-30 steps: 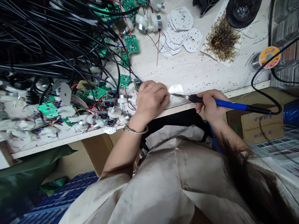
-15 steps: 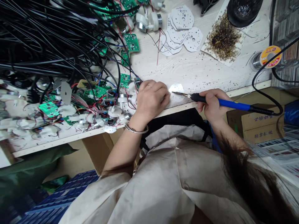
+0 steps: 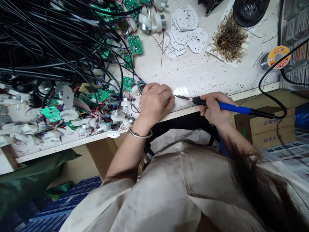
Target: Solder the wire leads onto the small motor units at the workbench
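Note:
My right hand is closed around a blue and black soldering iron, its tip pointing left. The tip reaches over a white octagonal circuit board at the table's front edge, close to the fingers of my left hand. My left hand rests at the table edge with its fingers curled and pressed together; what they pinch is hidden from above. Beside that hand on the left lie white plastic parts with motors, red wires and a small green circuit board.
Black cables are heaped at the left, among green boards. Several white octagonal boards lie stacked at the back. Farther right are a black dish, brown residue on a sheet, and a solder spool. The iron's cord loops at the right.
My right hand has shifted slightly left with the soldering iron, bringing its tip nearer to my left fingers. My left hand has hardly moved.

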`<state>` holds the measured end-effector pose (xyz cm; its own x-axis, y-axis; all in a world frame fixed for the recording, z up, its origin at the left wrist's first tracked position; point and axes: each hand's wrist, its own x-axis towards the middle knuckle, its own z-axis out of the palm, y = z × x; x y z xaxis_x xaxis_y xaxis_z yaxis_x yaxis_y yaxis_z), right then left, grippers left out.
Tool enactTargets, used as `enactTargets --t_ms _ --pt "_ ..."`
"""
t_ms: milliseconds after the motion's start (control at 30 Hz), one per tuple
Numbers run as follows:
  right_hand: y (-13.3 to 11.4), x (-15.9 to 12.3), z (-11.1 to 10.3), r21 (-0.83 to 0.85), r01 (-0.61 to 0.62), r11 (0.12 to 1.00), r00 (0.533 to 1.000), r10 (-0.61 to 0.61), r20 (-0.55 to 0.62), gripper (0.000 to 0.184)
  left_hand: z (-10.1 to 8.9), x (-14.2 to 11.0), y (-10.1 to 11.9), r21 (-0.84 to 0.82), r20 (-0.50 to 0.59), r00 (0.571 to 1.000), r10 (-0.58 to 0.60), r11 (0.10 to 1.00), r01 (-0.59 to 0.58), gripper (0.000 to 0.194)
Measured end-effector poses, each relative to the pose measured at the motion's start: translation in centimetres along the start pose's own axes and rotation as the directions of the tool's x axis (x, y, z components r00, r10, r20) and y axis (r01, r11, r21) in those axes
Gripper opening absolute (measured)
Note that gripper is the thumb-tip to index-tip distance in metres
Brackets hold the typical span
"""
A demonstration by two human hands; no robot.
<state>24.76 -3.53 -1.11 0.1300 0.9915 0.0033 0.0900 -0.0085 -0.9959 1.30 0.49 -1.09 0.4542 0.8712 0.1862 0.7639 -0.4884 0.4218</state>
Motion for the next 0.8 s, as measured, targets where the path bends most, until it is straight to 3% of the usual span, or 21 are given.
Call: enactTargets --t_ms 167,467,600,700,767,800 --pt "0.1 -0.1 0.2 0.024 0.004 1.000 0.998 -0.002 -0.065 0.040 -0.1 0.1 0.1 0.030 -0.008 1.000 0.015 0.999 -0.015 0.015" --pt "0.1 -0.2 -0.2 0.023 0.014 1.000 1.000 -0.014 -0.016 0.034 -0.3 0.1 0.1 0.014 0.021 1.000 0.004 1.000 -0.005 0.016" --pt "0.1 -0.6 0.2 0.134 0.049 0.990 0.994 -0.036 -0.101 0.024 -0.4 0.2 0.1 0.020 0.017 1.000 0.007 1.000 -0.008 0.016" --pt "0.6 -0.7 0.5 0.116 0.146 0.982 0.982 -0.130 -0.139 0.017 -0.3 0.2 0.2 0.050 -0.001 1.000 0.027 0.998 -0.027 0.015" --pt "1.1 -0.5 0.7 -0.053 0.304 0.951 0.950 -0.307 -0.062 0.024 -0.4 0.2 0.3 0.066 0.002 0.999 0.049 0.997 -0.049 0.015" --pt "1.4 -0.3 0.7 -0.163 0.411 0.897 0.909 -0.416 0.003 0.029 -0.5 0.1 0.3 0.079 0.011 0.998 0.063 0.995 -0.063 0.016"
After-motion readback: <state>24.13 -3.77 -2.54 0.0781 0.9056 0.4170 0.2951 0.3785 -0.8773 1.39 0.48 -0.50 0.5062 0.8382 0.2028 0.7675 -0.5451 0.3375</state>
